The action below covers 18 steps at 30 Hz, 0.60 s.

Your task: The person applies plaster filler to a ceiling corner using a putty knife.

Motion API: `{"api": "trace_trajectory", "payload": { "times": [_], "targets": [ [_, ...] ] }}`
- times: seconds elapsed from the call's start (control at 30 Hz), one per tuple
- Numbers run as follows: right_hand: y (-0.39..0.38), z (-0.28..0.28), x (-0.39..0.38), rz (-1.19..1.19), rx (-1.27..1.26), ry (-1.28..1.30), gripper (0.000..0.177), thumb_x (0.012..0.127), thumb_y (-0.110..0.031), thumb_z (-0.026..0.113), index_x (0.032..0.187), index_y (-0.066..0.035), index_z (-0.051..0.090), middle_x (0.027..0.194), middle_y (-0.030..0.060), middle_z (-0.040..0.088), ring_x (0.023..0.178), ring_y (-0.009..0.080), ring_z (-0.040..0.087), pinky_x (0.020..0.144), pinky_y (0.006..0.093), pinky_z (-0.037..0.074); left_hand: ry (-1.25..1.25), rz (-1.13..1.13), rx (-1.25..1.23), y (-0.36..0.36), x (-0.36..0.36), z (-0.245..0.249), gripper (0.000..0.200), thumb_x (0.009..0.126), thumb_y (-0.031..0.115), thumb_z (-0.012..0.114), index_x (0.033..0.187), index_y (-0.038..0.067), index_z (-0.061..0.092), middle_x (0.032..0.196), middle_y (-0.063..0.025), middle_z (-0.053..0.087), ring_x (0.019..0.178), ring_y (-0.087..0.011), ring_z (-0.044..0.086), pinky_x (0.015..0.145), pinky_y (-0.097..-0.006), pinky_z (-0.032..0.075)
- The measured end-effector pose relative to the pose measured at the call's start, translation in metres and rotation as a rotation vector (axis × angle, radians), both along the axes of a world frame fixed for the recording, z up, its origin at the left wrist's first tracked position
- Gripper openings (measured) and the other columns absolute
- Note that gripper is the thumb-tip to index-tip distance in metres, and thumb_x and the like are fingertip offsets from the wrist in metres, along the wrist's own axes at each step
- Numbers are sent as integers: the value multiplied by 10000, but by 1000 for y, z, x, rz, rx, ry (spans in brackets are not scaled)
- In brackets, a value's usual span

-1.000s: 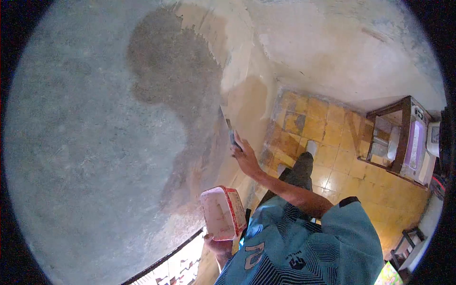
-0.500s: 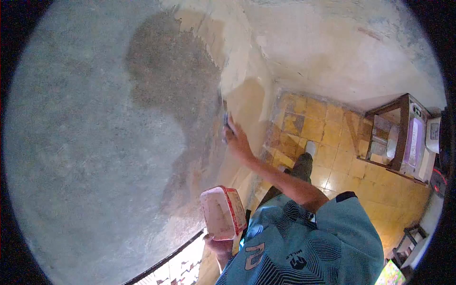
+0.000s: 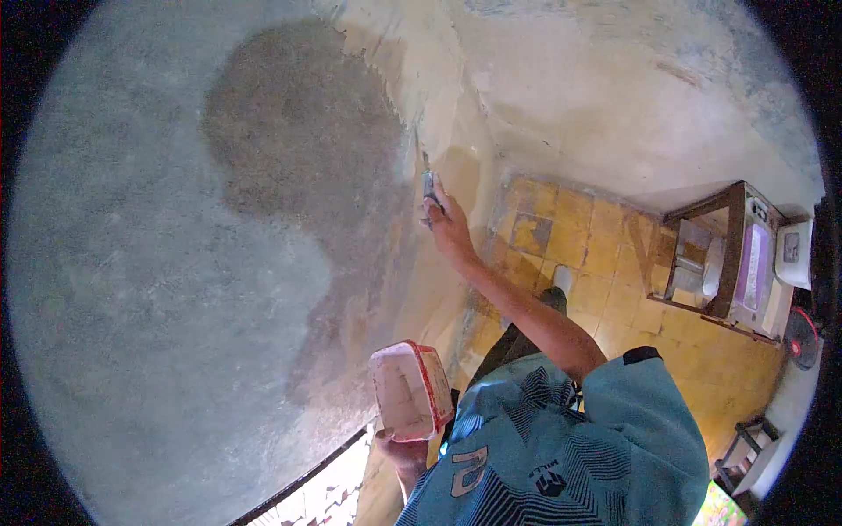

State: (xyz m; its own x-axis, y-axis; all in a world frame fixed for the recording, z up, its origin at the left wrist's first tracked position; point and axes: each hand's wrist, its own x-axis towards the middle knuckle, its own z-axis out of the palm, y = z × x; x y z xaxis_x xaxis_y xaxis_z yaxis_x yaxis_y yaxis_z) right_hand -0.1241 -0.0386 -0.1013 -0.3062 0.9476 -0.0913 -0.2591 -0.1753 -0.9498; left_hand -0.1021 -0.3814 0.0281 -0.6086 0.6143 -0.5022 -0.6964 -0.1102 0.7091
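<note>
My right hand (image 3: 449,228) is closed round the handle of a putty knife (image 3: 428,184), its narrow blade pointing up along the wall. The blade lies at the border between grey wall (image 3: 158,263) and a cream strip of filler (image 3: 431,66) by the corner; whether it touches is hard to tell. Low in the view, my left hand (image 3: 405,452) grips a rectangular plastic tub (image 3: 431,386) from beneath its lower end. Red edging and pale smears mark the tub, whose open side faces me. Whitish residue coats the inside.
Yellow floor tiles (image 3: 605,289) lie below, with my foot (image 3: 562,279) on them. To the right stands a wooden-framed cabinet (image 3: 732,250) beside a white container (image 3: 794,252). A small dark stool (image 3: 745,451) is at lower right. Bright light enters through an opening (image 3: 320,495) at bottom left.
My right hand and the putty knife have moved up along the wall and slightly right. My left hand keeps the tub in nearly the same place. My shadow has shifted left.
</note>
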Motion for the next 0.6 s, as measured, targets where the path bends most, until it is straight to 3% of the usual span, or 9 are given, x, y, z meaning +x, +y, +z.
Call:
{"api": "trace_trajectory", "payload": {
  "times": [0.1,0.2,0.3,0.4,0.47,0.53,0.6],
  "targets": [
    [-30,-10,-12,14,118,-215,547,950,-198,487,1430,-59,263,982,80,504,822,145,553,717,259,489,-18,-5,28,-6,-3,-6,803,678,393,602,1346,29,348,1240,-152,495,1094,-330,517,889,-487,458],
    [-76,10,10,67,208,-208,569,939,-208,509,1429,-58,263,972,86,520,806,140,559,697,255,480,-28,8,33,-7,-1,-5,801,675,384,609,1343,25,350,1242,-153,494,1095,-329,517,888,-488,458],
    [-100,0,24,123,81,-82,586,934,-230,521,1426,-47,262,935,107,539,812,134,559,693,263,479,-16,13,47,-3,-1,-4,792,674,379,613,1335,24,360,1236,-153,497,1094,-326,519,888,-488,458],
    [-69,-10,23,39,1,60,587,934,-239,524,1422,-37,267,911,102,566,801,133,568,693,265,481,-15,21,32,-3,2,-1,788,675,377,612,1333,23,364,1233,-152,499,1092,-325,520,886,-486,457],
    [-23,13,29,-113,287,-315,588,935,-226,530,1424,-33,266,900,71,582,778,124,573,687,253,481,8,30,31,-4,0,-5,789,676,376,611,1336,22,362,1234,-153,499,1091,-326,522,882,-485,459],
    [22,2,16,-81,31,-106,570,933,-192,532,1416,-26,280,884,50,570,746,114,567,680,245,478,7,12,28,-7,-2,-6,790,677,377,609,1337,20,361,1237,-155,500,1088,-329,525,878,-485,461],
    [51,4,6,-131,38,-7,553,925,-175,540,1402,-16,307,852,54,557,720,109,549,662,245,470,9,1,24,-10,-4,-6,791,677,378,607,1337,18,360,1237,-156,500,1086,-330,526,875,-485,463]
  ]
}}
